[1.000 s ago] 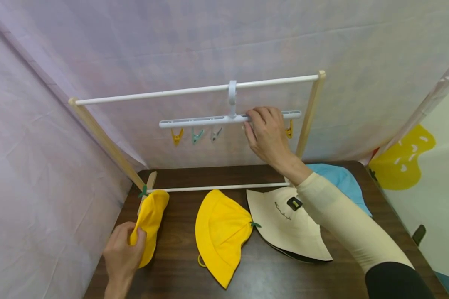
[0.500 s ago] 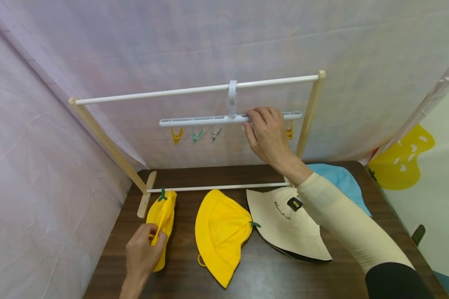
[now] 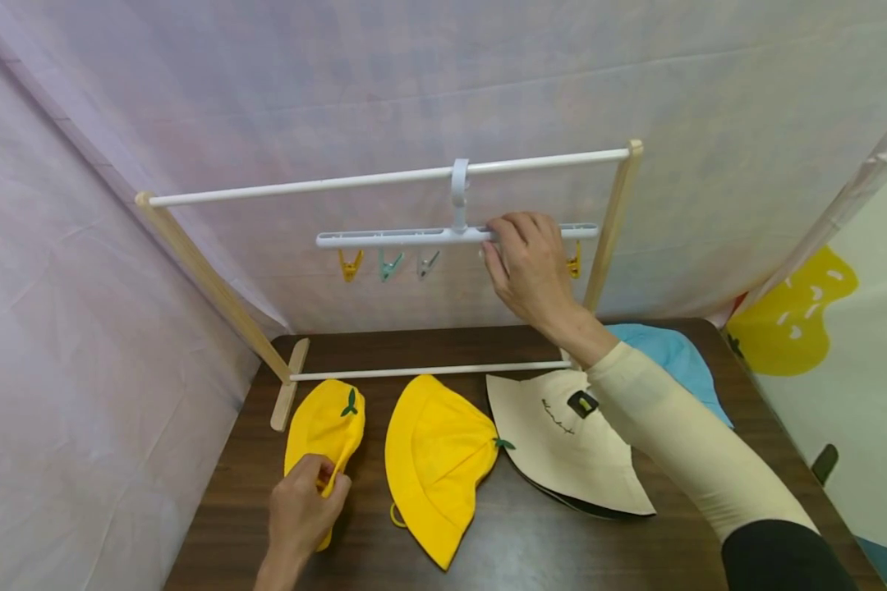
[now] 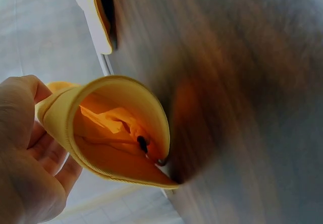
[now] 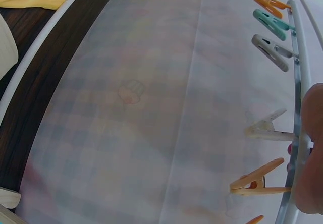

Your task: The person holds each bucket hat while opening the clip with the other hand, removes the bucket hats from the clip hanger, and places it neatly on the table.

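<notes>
My left hand (image 3: 303, 509) pinches the brim of a yellow bucket hat (image 3: 325, 423) at the table's left side. A green leaf tag sits on its crown. In the left wrist view the hat (image 4: 121, 171) is folded, its opening facing the camera. My right hand (image 3: 528, 263) grips the right half of a white clip hanger (image 3: 384, 240), which hooks over the rack's top rail (image 3: 303, 187). Orange (image 3: 351, 266), green (image 3: 390, 266) and grey (image 3: 428, 264) clips hang left of that hand. A white clip (image 5: 270, 132) and an orange clip (image 5: 257, 179) show beside it in the right wrist view.
A second yellow hat (image 3: 439, 464) lies on the brown table (image 3: 532, 550), with a cream hat (image 3: 562, 443) to its right. Farther right is a light-blue hat (image 3: 665, 357), partly behind my right forearm. The rack's wooden posts (image 3: 214, 287) stand before a pale cloth wall.
My left hand has carried the yellow hat to the right, and the hat has turned so more of its crown and leaf tag faces up. The right hand stays on the hanger.
</notes>
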`<state>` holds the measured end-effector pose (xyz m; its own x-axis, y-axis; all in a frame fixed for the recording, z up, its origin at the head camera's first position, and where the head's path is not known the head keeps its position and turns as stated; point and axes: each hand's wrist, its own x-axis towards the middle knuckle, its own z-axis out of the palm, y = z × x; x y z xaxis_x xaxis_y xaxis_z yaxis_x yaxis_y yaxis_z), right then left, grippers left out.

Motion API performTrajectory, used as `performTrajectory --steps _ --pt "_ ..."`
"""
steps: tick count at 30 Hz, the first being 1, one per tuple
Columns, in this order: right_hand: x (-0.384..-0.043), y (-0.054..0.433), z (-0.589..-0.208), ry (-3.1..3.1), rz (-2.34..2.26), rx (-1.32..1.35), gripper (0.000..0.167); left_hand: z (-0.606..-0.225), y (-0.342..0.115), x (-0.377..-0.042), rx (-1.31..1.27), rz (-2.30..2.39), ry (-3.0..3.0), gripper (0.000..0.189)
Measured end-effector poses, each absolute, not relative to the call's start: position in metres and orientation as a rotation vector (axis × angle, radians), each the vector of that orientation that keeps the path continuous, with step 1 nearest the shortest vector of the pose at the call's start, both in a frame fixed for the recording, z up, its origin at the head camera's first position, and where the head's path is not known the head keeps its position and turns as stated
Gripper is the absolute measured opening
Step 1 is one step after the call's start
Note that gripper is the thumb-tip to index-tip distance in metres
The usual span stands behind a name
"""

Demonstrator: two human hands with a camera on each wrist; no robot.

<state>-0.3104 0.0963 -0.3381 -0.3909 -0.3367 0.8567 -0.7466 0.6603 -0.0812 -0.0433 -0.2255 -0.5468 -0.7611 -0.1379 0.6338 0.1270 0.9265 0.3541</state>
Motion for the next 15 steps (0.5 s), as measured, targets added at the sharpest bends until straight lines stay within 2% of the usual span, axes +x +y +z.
performTrajectory --steps 9,15 --pt "-0.3089 0.0977 -0.3377 -2.010 0.573 0.849 0.029 -0.5545 -0.2256 -0.0386 0.063 -0.486 -2.409 0.027" --pt "-0.3096 0.0979 -0.3379 -2.020 0.569 0.848 0.030 -0.5557 -0.2283 -0.0467 0.067 -0.460 -2.436 0.026"
